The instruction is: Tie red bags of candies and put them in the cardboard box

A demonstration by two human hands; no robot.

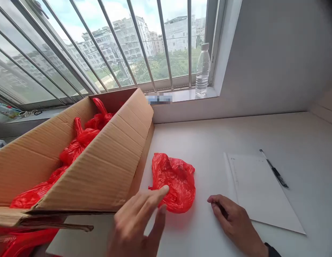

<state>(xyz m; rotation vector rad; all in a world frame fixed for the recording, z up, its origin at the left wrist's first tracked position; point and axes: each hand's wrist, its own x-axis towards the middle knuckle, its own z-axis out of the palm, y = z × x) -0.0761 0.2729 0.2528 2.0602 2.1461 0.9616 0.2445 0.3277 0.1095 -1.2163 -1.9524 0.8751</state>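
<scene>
A crumpled red plastic bag [176, 184] lies on the white table, in front of both hands. My left hand [144, 221] is at its lower left edge, thumb and fingers apart, the fingertips over the bag's edge; whether they touch it I cannot tell. To the right of the bag, my right hand [232, 221] rests near the table with its fingers curled in and nothing visible in them. Several knotted red bags [79, 142] sit inside the open cardboard box [101, 167] at the left.
White paper [265, 189] lies on the table [209, 142] at the right, with a black pen [275, 171] along its edge. A clear bottle [202, 71] stands on the sill by the barred window. More red plastic [29, 242] shows below the box.
</scene>
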